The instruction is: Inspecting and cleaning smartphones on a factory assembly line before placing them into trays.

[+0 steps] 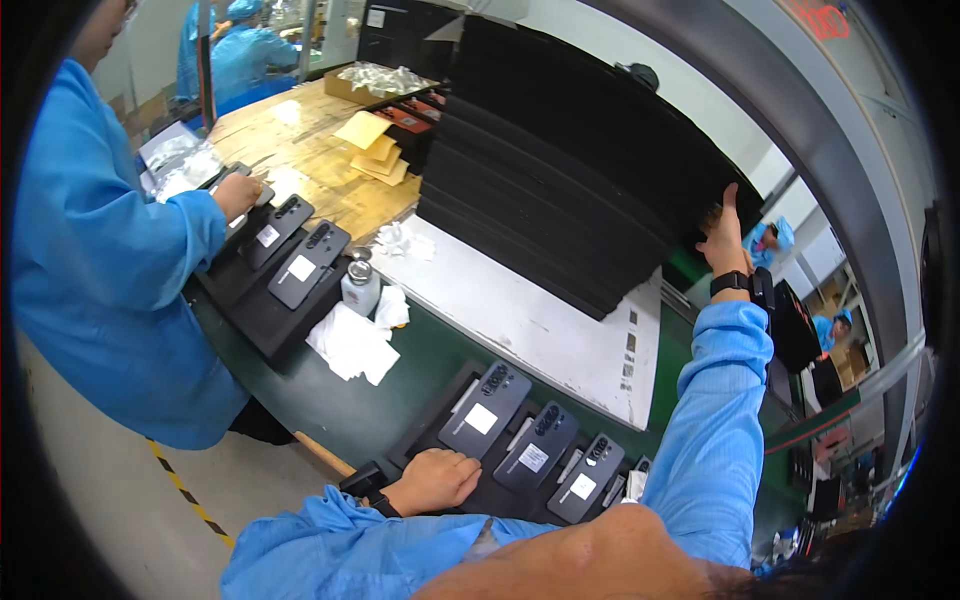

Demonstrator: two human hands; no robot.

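My right hand (725,240) reaches far out to the right edge of a tall stack of black foam trays (560,170). Its thumb points up along that edge; the other fingers are mostly hidden behind it. Close to me, my left hand (435,482) is closed over the near-left edge of a black foam tray (410,440). In this tray lie several dark grey phones, backs up, each with a white label: one phone (485,410) beside my left hand, a middle phone (537,447) and another phone (587,478) farther right.
At left, a co-worker in a blue smock (110,260) has a hand (237,195) on phones in another black tray (260,325). Between us are a pump bottle (360,287) and white wipes (355,342). The stack stands on a white board (520,335). A metal frame post (830,130) rises right.
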